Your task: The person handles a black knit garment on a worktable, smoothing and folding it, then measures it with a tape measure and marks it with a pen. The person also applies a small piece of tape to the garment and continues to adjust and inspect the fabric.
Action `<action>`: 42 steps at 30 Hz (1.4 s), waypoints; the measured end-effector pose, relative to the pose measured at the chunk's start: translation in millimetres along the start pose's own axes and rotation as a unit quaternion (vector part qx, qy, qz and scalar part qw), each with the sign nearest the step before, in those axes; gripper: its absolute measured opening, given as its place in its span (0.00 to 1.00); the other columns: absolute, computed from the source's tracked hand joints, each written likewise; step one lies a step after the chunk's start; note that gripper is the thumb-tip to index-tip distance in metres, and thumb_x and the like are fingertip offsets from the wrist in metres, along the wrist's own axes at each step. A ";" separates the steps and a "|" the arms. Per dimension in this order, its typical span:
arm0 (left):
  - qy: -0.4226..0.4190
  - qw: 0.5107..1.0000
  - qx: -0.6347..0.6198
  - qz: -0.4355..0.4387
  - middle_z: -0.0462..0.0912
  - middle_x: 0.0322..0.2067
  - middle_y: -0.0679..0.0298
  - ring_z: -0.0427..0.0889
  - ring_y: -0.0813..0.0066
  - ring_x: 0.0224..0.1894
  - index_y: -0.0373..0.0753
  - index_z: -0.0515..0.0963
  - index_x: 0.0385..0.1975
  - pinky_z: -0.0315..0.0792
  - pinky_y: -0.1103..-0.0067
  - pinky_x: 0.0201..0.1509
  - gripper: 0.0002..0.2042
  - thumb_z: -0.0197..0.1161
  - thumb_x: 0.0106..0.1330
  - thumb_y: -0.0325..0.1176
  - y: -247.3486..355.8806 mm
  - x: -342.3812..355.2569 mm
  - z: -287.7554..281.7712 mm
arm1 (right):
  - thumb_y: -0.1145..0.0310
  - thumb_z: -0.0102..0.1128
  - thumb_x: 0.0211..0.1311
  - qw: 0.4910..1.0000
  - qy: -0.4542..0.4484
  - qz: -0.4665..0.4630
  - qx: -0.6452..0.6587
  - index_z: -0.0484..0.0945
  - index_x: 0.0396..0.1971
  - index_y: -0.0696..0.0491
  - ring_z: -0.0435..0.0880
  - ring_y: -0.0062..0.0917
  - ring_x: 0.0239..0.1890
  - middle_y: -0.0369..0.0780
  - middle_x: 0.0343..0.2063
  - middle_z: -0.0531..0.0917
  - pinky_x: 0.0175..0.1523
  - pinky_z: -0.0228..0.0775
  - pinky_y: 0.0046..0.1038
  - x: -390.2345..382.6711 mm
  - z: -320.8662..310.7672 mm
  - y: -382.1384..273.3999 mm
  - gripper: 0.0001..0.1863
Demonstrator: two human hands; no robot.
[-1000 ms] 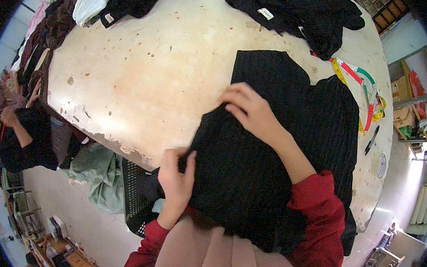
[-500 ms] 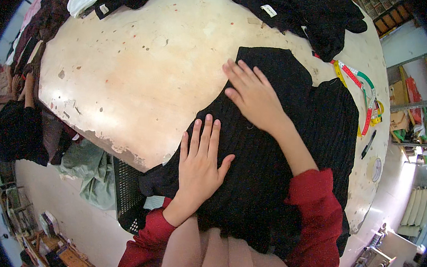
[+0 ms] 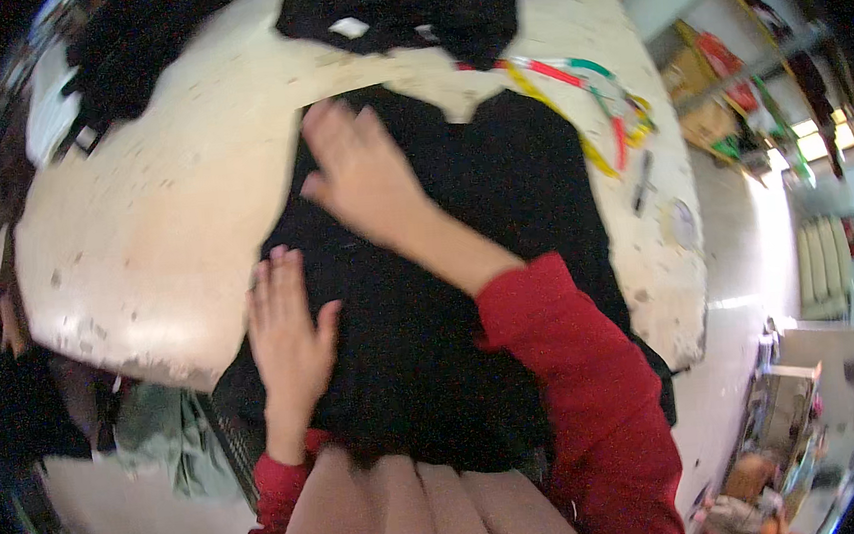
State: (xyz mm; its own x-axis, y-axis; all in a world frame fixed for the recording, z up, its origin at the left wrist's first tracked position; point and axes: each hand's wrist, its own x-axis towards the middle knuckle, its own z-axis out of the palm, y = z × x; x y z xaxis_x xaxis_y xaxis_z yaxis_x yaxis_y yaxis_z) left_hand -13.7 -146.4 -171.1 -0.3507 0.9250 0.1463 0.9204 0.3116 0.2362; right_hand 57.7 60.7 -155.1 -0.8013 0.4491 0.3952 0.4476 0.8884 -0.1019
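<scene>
A black knit garment [image 3: 434, 357] lies spread over the near part of the table, with a notched upper edge and its lower end reaching toward my body. My left hand [image 3: 291, 343] rests flat along its left edge, fingers straight and pointing away from me. Farther up, my right hand [image 3: 365, 176] presses flat near the garment's upper left corner, its fingers slightly spread and a little blurred. Neither hand holds anything. Red sleeves cover both forearms.
Black garments [image 3: 417, 12] with a white tag lie at the far side, and another dark pile [image 3: 144, 53] at far left. On the pale worn table [image 3: 136, 260], a coloured measuring tape [image 3: 557, 74], a pen [image 3: 643, 185] and a tape roll [image 3: 682, 222] sit at right.
The view has swung, so the table and garment appear farther left and rotated. Both hands stay flat on the garment near its left edge; its surface looks smoother.
</scene>
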 end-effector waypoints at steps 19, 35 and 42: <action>0.009 0.848 -0.142 0.510 0.78 0.46 0.58 0.76 0.60 0.52 0.38 0.77 0.47 0.70 0.68 0.57 0.14 0.63 0.62 0.35 179.1 123.0 -15.2 | 0.61 0.59 0.66 0.831 0.054 0.551 0.053 0.80 0.36 0.59 0.81 0.41 0.37 0.47 0.33 0.83 0.44 0.71 0.37 -276.6 -164.7 37.0 0.14; -0.335 0.760 -0.343 0.438 0.74 0.40 0.68 0.64 0.68 0.51 0.46 0.81 0.44 0.46 0.66 0.65 0.10 0.63 0.65 0.36 232.7 147.6 65.9 | 0.70 0.73 0.52 0.856 0.239 0.450 -0.087 0.76 0.30 0.51 0.80 0.29 0.23 0.36 0.26 0.80 0.27 0.71 0.27 -288.4 -116.6 25.2 0.12; -0.319 0.765 -0.367 0.422 0.74 0.42 0.69 0.64 0.66 0.55 0.42 0.79 0.37 0.47 0.67 0.66 0.07 0.66 0.61 0.32 231.6 144.4 64.4 | 0.71 0.74 0.50 0.859 0.242 0.439 -0.101 0.76 0.30 0.51 0.80 0.29 0.23 0.36 0.25 0.80 0.26 0.70 0.27 -284.9 -118.1 25.0 0.13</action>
State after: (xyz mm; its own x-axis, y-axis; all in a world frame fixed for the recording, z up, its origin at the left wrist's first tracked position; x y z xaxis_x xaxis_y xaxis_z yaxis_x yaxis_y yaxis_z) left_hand 160.0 73.2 -157.1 0.6860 0.7205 0.1017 0.3450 -0.4451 0.8264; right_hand 344.1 -56.3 -162.4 0.1184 0.8021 0.5853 0.8939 0.1706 -0.4146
